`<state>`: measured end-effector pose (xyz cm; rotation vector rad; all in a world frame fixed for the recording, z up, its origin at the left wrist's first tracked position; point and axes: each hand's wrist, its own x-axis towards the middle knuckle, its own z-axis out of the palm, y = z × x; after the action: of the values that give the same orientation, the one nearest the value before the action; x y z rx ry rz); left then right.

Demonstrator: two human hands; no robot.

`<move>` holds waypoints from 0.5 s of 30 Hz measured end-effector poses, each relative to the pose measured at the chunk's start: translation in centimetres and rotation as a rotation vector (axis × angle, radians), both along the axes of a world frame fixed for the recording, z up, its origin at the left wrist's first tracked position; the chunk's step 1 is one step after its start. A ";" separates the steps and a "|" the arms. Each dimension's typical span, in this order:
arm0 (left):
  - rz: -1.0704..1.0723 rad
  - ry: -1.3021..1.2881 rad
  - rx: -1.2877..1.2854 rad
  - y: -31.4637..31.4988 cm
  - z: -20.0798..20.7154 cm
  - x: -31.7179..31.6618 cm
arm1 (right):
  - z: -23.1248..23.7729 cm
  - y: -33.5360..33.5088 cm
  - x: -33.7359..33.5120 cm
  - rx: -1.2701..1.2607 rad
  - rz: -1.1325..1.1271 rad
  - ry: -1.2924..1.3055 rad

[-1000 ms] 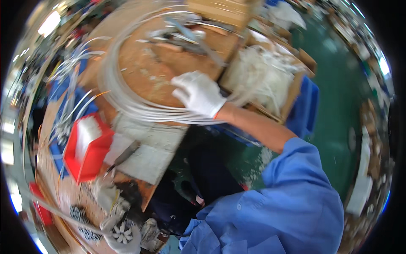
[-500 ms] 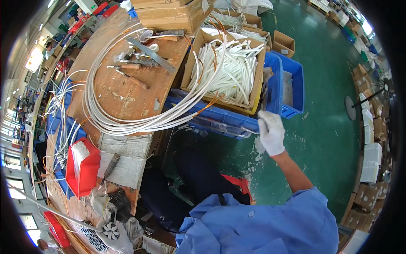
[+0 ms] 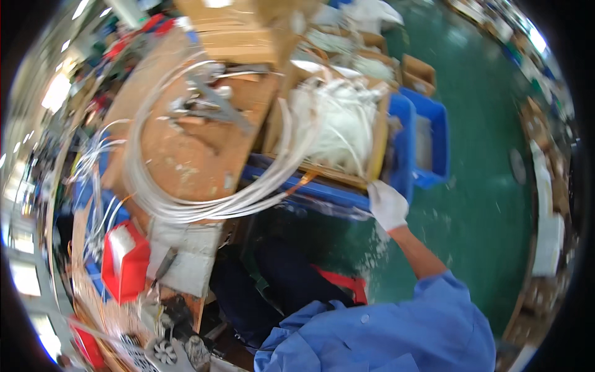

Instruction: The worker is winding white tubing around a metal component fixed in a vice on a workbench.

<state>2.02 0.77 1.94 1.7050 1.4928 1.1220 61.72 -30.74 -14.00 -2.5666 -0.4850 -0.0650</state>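
My right hand, in a white glove, is at the near right corner of the cardboard box, beside the blue crate. Its fingers look pinched together; blur hides what is between them. White short tubes fill the box. A large coil of white cable with orange ends lies across the bench and over the box. Low on the left, my gloved left hand is beside a round fan-shaped part and a dark clamp-like tool. A white cable runs up to it; its fingers are hidden.
On the wooden bench lie a metal strip and several hand tools. A red bin stands left of a wrapped-handle tool. A large carton sits at the far end. Another blue crate stands on the green floor.
My right hand has moved slightly left and down in the view, closer to the box corner. The view has shifted and blurred. My left hand stays at the lower left.
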 end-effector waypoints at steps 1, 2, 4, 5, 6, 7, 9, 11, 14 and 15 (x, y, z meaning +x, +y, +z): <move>0.021 0.075 0.091 -0.7 0.1 1.7 | 0.3 0.2 -0.4 -0.069 0.062 -0.058; 0.017 0.067 0.100 -1.4 0.0 2.6 | 0.3 0.5 -0.6 -0.138 0.125 -0.106; 0.018 0.053 0.088 -2.0 -0.5 3.6 | -1.0 0.3 -1.1 -0.158 0.164 -0.322; 0.016 0.047 0.080 -2.2 -0.7 3.7 | -1.2 -0.1 -1.1 -0.129 0.180 -0.377; 0.006 0.041 0.071 -2.1 -0.8 3.8 | -1.3 -0.6 -1.2 -0.094 0.199 -0.435; 0.000 0.039 0.066 -1.8 -1.0 3.9 | -1.5 -0.6 -1.3 -0.051 0.228 -0.494; -0.014 0.034 0.057 -1.5 -1.2 3.9 | -2.1 -0.8 -1.2 -0.034 0.197 -0.507; -0.022 0.037 0.051 -1.2 -1.2 3.7 | -2.5 -1.0 -1.4 -0.026 0.183 -0.481; -0.019 0.024 0.040 -1.2 -1.4 3.2 | -1.8 -0.7 -1.5 -0.081 0.165 -0.322; -0.021 0.018 0.036 -1.1 -1.5 3.1 | -1.3 -0.3 -1.4 -0.066 0.079 -0.221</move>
<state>5.12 -0.29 0.48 1.7551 1.4709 1.1322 60.31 -31.02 -15.28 -2.6151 -0.6809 -0.3115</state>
